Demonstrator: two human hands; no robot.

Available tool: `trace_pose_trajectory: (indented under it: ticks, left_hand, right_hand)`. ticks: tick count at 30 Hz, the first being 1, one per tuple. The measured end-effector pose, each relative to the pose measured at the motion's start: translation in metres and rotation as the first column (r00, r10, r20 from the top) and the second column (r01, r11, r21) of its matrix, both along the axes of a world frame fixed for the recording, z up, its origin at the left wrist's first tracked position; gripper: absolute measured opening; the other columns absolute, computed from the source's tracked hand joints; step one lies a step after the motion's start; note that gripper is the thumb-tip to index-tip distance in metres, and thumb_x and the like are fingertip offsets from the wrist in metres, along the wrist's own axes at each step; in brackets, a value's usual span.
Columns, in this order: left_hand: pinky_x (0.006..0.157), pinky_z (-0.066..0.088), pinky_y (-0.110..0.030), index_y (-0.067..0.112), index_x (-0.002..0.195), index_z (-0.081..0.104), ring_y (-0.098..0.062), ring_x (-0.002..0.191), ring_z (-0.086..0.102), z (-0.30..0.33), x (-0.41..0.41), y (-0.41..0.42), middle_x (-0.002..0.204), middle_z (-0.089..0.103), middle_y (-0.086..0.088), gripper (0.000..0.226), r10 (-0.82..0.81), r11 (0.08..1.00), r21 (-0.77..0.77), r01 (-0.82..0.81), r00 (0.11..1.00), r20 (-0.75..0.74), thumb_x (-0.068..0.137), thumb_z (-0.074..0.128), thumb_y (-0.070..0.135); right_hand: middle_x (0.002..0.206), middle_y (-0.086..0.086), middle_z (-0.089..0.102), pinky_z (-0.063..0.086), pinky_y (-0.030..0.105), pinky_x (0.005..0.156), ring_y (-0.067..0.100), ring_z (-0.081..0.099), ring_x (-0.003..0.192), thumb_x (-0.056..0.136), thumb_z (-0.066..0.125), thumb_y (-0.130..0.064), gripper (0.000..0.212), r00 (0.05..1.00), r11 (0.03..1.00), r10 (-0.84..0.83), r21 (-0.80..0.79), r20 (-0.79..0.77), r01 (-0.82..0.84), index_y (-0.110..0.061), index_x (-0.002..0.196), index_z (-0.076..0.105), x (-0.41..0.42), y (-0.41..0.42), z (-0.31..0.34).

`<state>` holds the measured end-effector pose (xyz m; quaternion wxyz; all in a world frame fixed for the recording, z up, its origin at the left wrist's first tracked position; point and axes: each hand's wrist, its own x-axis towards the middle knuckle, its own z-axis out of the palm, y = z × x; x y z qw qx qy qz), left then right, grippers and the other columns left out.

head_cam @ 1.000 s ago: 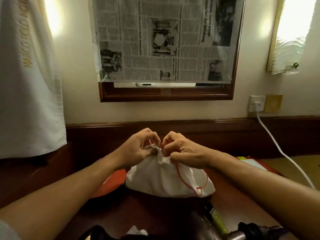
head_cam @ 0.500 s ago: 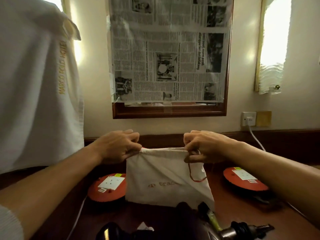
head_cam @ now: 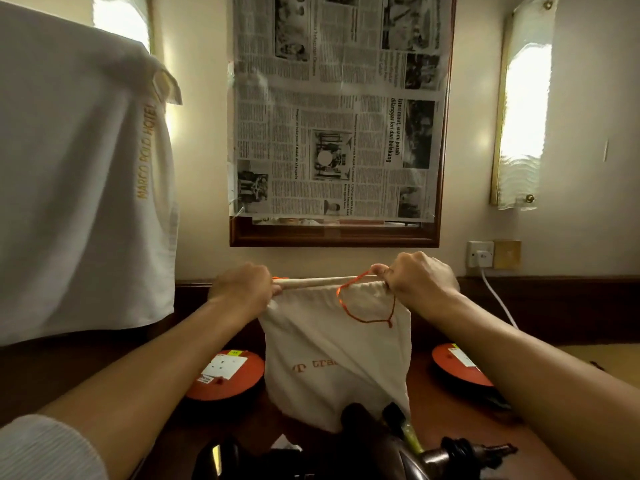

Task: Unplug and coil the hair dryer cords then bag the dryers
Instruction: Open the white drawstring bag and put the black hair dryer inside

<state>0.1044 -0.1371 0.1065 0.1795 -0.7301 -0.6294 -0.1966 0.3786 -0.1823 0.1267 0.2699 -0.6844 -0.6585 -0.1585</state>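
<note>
Here, two hands, left hand (head_cam: 244, 289) and right hand (head_cam: 417, 280), grip one bag (head_cam: 332, 355).

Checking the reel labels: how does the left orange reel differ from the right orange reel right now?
The left orange reel shows most of its round face; the right orange reel is partly hidden by the right forearm. The left one's white label is large and plainly seen; the right one's shows only in part. The left one lies left of the white drawstring bag, the right one on its other side. Both lie flat on the dark wooden desk.
</note>
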Motion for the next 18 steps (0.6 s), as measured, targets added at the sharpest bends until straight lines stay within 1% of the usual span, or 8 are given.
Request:
trace_pose_trajectory:
  ticks: [3, 6, 9, 11, 12, 14, 16, 18]
  left_hand:
    - [0.062, 0.05, -0.031, 0.023, 0.089, 0.076, -0.017, 0.071, 0.063, -0.006, 0.004, -0.007, 0.077, 0.067, 0.002, 0.035, -0.072, 0.994, -0.065, 0.087, 0.977, 0.202, 0.091, 0.059, 0.053]
    - [0.066, 0.055, -0.032, 0.027, 0.075, 0.077, -0.015, 0.072, 0.066, -0.009, 0.012, -0.015, 0.074, 0.071, 0.005, 0.036, -0.126, 0.991, -0.003, 0.136, 0.92, 0.371, 0.088, 0.061, 0.057]
    - [0.066, 0.057, -0.033, 0.028, 0.064, 0.074, -0.014, 0.075, 0.067, -0.009, 0.013, -0.017, 0.074, 0.072, 0.008, 0.027, -0.111, 0.994, 0.031, 0.107, 0.912, 0.394, 0.083, 0.07, 0.046]
    - [0.069, 0.056, -0.033, 0.028, 0.077, 0.076, -0.016, 0.086, 0.066, -0.008, 0.008, -0.017, 0.087, 0.073, 0.007, 0.01, -0.082, 0.997, 0.027, 0.078, 0.921, 0.381, 0.084, 0.069, 0.032]
    - [0.072, 0.054, -0.033, 0.03, 0.09, 0.076, -0.018, 0.092, 0.065, -0.007, 0.005, -0.018, 0.097, 0.073, 0.006, 0.011, -0.068, 0.998, 0.02, 0.065, 0.928, 0.367, 0.084, 0.067, 0.028]
    - [0.077, 0.053, -0.035, 0.033, 0.119, 0.065, -0.022, 0.103, 0.062, -0.006, 0.002, -0.017, 0.117, 0.067, 0.001, 0.038, -0.024, 0.998, -0.041, 0.04, 0.944, 0.33, 0.083, 0.067, 0.023]
    - [0.073, 0.052, -0.037, 0.035, 0.138, 0.044, -0.026, 0.105, 0.06, -0.006, 0.0, -0.015, 0.124, 0.06, -0.005, 0.066, 0.074, 0.989, -0.144, -0.033, 0.953, 0.294, 0.079, 0.07, 0.022]
    - [0.069, 0.05, -0.037, 0.035, 0.147, 0.021, -0.028, 0.101, 0.059, -0.005, -0.003, -0.013, 0.121, 0.056, -0.012, 0.089, 0.186, 0.957, -0.265, -0.119, 0.951, 0.246, 0.076, 0.074, 0.023]
  right_hand:
    - [0.076, 0.003, 0.065, 0.054, 0.039, 0.074, 0.026, 0.065, 0.075, 0.092, 0.039, -0.071, 0.065, 0.988, 0.997, 0.004, -0.081, -0.153, -0.017, -0.016, 0.07, 0.063, -0.005, -0.003, 0.002]
    - [0.08, 0.004, 0.069, 0.058, 0.044, 0.078, 0.024, 0.067, 0.075, 0.092, 0.04, -0.071, 0.064, 0.964, 0.987, 0.034, -0.142, -0.265, -0.074, -0.016, 0.073, 0.064, -0.009, -0.004, 0.003]
    - [0.075, 0.002, 0.066, 0.056, 0.036, 0.067, 0.022, 0.066, 0.07, 0.089, 0.062, -0.056, 0.042, 0.991, 0.99, 0.044, -0.126, -0.129, -0.061, -0.018, 0.072, 0.064, -0.011, -0.006, 0.0]
    - [0.075, 0.001, 0.066, 0.057, 0.037, 0.065, 0.023, 0.066, 0.071, 0.084, 0.071, -0.05, 0.034, 0.999, 0.991, 0.047, -0.126, -0.005, -0.047, -0.018, 0.073, 0.067, -0.01, -0.006, -0.002]
    - [0.077, 0.0, 0.068, 0.059, 0.038, 0.067, 0.023, 0.067, 0.073, 0.082, 0.074, -0.047, 0.03, 0.997, 0.986, 0.074, -0.154, 0.036, -0.068, -0.019, 0.075, 0.069, -0.009, -0.005, -0.003]
    - [0.091, -0.002, 0.071, 0.059, 0.038, 0.075, 0.019, 0.067, 0.083, 0.08, 0.077, -0.043, 0.021, 0.983, 0.966, 0.149, -0.229, 0.11, -0.121, -0.024, 0.088, 0.072, -0.01, -0.006, -0.005]
    - [0.113, -0.002, 0.066, 0.056, 0.038, 0.084, 0.019, 0.062, 0.101, 0.078, 0.079, -0.046, 0.044, 0.95, 0.957, 0.201, -0.255, 0.239, -0.138, -0.025, 0.114, 0.065, -0.014, -0.008, -0.008]
    - [0.127, 0.002, 0.055, 0.054, 0.042, 0.091, 0.024, 0.055, 0.115, 0.074, 0.08, -0.051, 0.079, 0.905, 0.964, 0.202, -0.238, 0.375, -0.116, -0.022, 0.139, 0.045, -0.017, -0.008, -0.012]
